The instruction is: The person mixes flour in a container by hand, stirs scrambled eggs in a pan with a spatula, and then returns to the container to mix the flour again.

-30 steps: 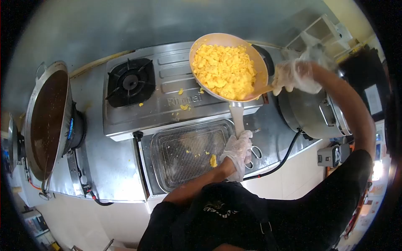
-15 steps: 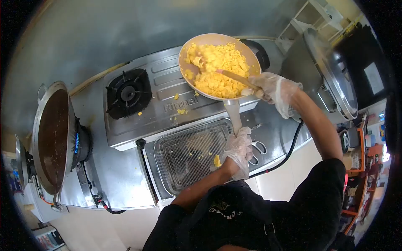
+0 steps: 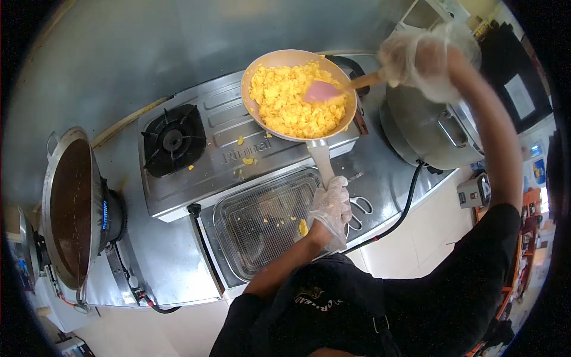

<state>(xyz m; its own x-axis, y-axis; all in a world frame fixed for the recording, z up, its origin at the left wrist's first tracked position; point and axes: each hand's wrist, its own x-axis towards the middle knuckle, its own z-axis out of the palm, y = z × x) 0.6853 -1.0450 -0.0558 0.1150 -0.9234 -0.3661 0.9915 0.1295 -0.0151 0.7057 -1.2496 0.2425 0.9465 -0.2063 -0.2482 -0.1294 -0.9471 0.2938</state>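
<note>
Scrambled eggs (image 3: 282,98), yellow and crumbled, fill a light-coloured frying pan (image 3: 245,89) over the right side of the gas stove. In a clear plastic glove, my left hand (image 3: 331,205) is closed round the pan's pale handle (image 3: 322,160). My right hand (image 3: 419,62), also gloved and slightly blurred, is raised to the right of the pan and grips a wooden-handled spatula (image 3: 323,91). The spatula's pink blade lies against the eggs at the pan's right side.
A two-burner stove (image 3: 208,172) carries bits of egg. In front lies a wire rack tray (image 3: 267,220), with white-handled scissors (image 3: 360,211) beside it. A wok of brown liquid (image 3: 71,202) sits over a lit burner at left. At right stands a large metal pot (image 3: 416,128).
My right hand has moved up and right, and the spatula now shows its pink blade over the eggs. The eggs have shifted in the pan. My left hand keeps hold of the handle.
</note>
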